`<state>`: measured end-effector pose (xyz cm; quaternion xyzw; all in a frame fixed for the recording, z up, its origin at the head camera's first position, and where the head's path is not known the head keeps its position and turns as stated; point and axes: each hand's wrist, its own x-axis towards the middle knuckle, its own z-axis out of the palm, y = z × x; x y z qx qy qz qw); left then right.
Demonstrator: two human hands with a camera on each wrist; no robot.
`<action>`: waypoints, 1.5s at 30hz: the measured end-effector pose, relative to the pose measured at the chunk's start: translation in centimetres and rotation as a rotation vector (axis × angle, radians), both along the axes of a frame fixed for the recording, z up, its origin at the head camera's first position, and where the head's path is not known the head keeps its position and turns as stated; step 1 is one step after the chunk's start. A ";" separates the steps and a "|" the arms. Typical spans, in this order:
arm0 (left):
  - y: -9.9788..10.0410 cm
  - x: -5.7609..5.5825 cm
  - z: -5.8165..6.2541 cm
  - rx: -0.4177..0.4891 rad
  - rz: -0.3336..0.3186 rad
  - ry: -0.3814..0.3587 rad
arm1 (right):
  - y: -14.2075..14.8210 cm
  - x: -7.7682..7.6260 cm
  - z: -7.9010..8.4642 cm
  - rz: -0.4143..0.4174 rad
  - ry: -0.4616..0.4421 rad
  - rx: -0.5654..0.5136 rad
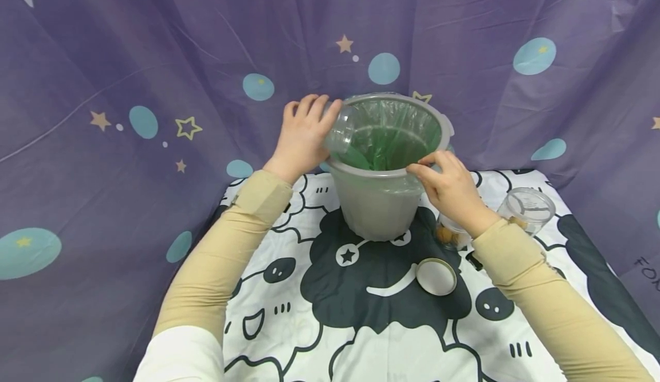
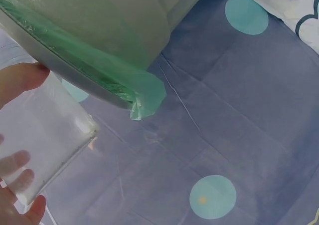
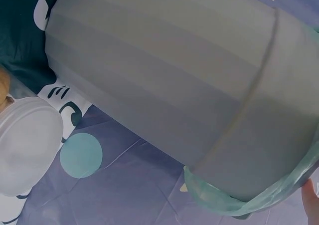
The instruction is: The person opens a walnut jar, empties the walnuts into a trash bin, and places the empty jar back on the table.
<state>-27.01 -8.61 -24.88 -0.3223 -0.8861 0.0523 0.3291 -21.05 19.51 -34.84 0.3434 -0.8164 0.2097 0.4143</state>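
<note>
A grey bin stands on the cloth, lined with a thin green bag folded over its rim. My left hand grips a clear plastic jar, tilted over the bin's left rim. In the left wrist view, fingers show through the jar and the thumb lies by the rim. My right hand pinches the bin's front right rim, where the bag is folded over. Only a little of the right hand shows in the right wrist view.
Right of the bin, behind my right wrist, are a clear jar and another clear container with brown pieces. A round gold-rimmed lid lies in front. A purple curtain hangs close behind the bin.
</note>
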 end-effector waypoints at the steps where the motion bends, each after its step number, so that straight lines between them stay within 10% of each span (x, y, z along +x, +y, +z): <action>1: -0.1 0.0 0.0 0.007 0.000 -0.004 | 0.0 0.0 0.0 0.000 0.001 0.000; 15: -1.7 0.7 -0.9 0.132 0.009 -0.062 | 0.0 0.0 -0.1 0.006 -0.001 -0.002; 45: -5.4 3.3 -3.8 0.790 -0.006 -0.389 | 0.2 -0.1 0.6 0.005 0.011 0.081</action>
